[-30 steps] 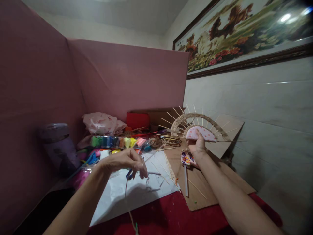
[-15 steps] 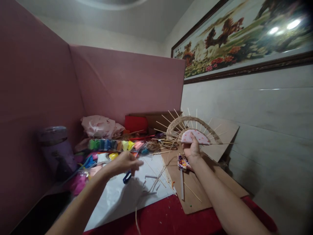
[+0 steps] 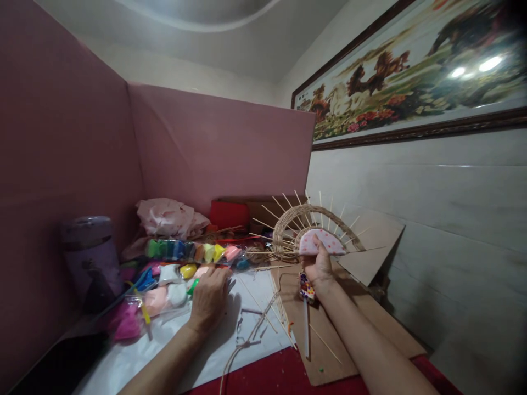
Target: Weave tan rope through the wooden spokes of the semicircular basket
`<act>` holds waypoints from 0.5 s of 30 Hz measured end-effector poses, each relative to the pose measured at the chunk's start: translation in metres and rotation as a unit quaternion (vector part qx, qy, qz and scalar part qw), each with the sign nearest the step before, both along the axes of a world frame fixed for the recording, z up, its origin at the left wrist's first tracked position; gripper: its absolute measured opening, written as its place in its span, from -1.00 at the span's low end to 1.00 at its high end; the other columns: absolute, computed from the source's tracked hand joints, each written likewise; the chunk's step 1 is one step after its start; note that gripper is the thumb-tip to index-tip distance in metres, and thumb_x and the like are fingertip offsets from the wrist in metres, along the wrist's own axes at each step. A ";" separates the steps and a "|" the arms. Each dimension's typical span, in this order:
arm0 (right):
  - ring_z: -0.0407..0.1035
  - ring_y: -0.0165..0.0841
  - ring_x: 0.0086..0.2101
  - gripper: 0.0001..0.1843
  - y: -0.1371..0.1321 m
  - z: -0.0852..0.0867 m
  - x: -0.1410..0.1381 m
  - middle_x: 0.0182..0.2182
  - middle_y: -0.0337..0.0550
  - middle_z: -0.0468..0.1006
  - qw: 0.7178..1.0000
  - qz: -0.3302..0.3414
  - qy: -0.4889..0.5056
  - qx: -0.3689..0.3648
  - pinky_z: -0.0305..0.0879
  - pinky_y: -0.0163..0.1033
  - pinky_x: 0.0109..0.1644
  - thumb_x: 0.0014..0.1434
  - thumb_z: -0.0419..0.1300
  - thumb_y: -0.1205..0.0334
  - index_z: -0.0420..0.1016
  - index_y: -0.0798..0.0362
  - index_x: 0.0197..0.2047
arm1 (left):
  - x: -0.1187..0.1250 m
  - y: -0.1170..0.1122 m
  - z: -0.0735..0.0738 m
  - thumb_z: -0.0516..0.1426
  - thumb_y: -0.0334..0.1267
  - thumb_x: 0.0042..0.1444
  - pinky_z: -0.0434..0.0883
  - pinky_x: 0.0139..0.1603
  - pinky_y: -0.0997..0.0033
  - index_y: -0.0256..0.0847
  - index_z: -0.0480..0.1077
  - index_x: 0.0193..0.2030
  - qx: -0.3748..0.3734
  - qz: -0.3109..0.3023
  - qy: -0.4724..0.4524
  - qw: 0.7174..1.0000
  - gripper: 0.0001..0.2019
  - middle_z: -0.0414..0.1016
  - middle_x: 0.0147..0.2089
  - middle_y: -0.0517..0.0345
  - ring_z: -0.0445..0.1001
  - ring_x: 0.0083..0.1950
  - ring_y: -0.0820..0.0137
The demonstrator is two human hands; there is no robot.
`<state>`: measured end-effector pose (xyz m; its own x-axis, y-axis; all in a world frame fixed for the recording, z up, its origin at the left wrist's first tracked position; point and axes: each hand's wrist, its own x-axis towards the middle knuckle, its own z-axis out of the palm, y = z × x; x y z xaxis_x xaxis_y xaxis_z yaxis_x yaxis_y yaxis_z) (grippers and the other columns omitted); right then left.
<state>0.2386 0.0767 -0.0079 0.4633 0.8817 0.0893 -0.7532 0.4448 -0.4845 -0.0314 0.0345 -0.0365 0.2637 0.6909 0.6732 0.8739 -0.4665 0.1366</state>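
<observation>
My right hand [image 3: 320, 267] grips a half-round woven fan [image 3: 284, 227] at its base, thumb pressed on the dotted fabric centre. Thin sticks radiate from that centre through a band of wound twine. Over the white sheet, my left hand [image 3: 211, 296] is closed with its back towards me. A grey pointed tip shows past its fingers, seemingly of blue-handled scissors; the rest is hidden under the hand. A loose strand of twine [image 3: 247, 344] trails across the sheet, beside several thin sticks [image 3: 259, 299]. Below the fan lies a glue gun [image 3: 307, 288] in a patterned cover with a glue stick.
Packs of coloured clay [image 3: 177, 249] spread along the left and back. A lilac canister [image 3: 93, 263] stands at the far left, with crumpled pink cloth [image 3: 171, 215] behind the clay. Brown cardboard [image 3: 329, 334] lies at right on a red cloth [image 3: 255, 378]. Pink panels [image 3: 222, 142] enclose the back.
My left hand has come down onto the white sheet and closed where the blue loop handle lay. The fan has shifted slightly left and down in view, still in my right hand.
</observation>
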 end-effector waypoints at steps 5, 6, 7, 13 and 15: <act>0.36 -0.55 -0.61 -0.73 -0.001 0.000 -0.003 -0.58 -0.44 0.50 1.000 0.001 -0.008 -0.001 0.31 -0.49 -0.61 -0.19 0.31 0.22 0.36 0.01 -0.37 | 0.004 -0.003 -0.002 -0.03 -0.40 0.07 0.22 -0.25 0.31 -0.22 0.38 -0.38 -0.018 -0.023 0.017 0.999 -0.83 0.40 -0.40 0.04 0.33 -0.26 0.24; 0.36 -0.55 -0.62 -0.74 -0.002 0.001 -0.003 -0.58 -0.43 0.50 1.000 0.002 -0.009 -0.002 0.31 -0.49 -0.61 -0.19 0.31 0.22 0.36 0.01 -0.38 | 0.004 -0.005 -0.002 -0.01 -0.40 0.05 0.23 -0.25 0.31 -0.21 0.38 -0.38 -0.021 -0.026 0.013 0.999 -0.84 0.40 -0.40 0.04 0.33 -0.26 0.24; 0.36 -0.55 -0.62 -0.74 -0.002 0.001 -0.004 -0.59 -0.43 0.49 1.000 0.004 -0.011 -0.003 0.30 -0.49 -0.63 -0.19 0.31 0.21 0.35 0.02 -0.39 | 0.005 -0.006 -0.002 0.01 -0.40 0.02 0.23 -0.24 0.31 -0.21 0.39 -0.38 -0.024 -0.029 0.008 0.999 -0.86 0.40 -0.40 0.05 0.34 -0.25 0.25; 0.36 -0.54 -0.62 -0.76 -0.004 0.002 -0.007 -0.61 -0.44 0.48 1.000 0.007 -0.008 -0.001 0.29 -0.50 -0.63 -0.18 0.31 0.24 0.35 0.02 -0.40 | 0.005 -0.011 -0.002 0.08 -0.38 -0.08 0.24 -0.22 0.29 -0.20 0.38 -0.39 -0.041 -0.033 -0.023 0.998 -0.91 0.42 -0.37 0.04 0.34 -0.23 0.22; 0.36 -0.54 -0.63 -0.75 -0.004 0.002 -0.007 -0.61 -0.44 0.48 1.000 0.007 -0.002 -0.001 0.28 -0.50 -0.65 -0.18 0.31 0.25 0.35 0.02 -0.39 | 0.005 -0.011 -0.002 0.08 -0.37 -0.09 0.24 -0.22 0.28 -0.19 0.37 -0.39 -0.045 -0.030 -0.027 0.998 -0.90 0.42 -0.36 0.03 0.34 -0.23 0.23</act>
